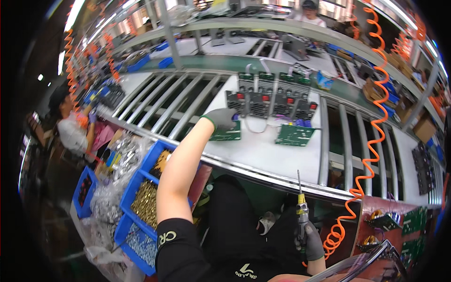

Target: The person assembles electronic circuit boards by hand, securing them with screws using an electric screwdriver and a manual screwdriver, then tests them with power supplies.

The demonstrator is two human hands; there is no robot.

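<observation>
My left hand (pixel 221 118), in a grey glove, reaches out over the white work board and rests on a green circuit board (pixel 226 135), fingers closed around its far end. A second green circuit board (pixel 295 135) lies to the right on the same white board (pixel 263 152). Behind them stand several black power units (pixel 272 101) with red switches. My right hand (pixel 309 240), also gloved, stays low near my lap and grips a pneumatic screwdriver (pixel 300 209) with its bit pointing up. An orange coiled air hose (pixel 371 141) runs from it upward.
Blue bins (pixel 141 207) of screws and bagged parts sit at my left. Metal roller rails (pixel 174 105) flank the board. More green boards (pixel 413 221) lie at lower right. Another person (pixel 70 127) works at the left, and one more stands at the far bench (pixel 310 11).
</observation>
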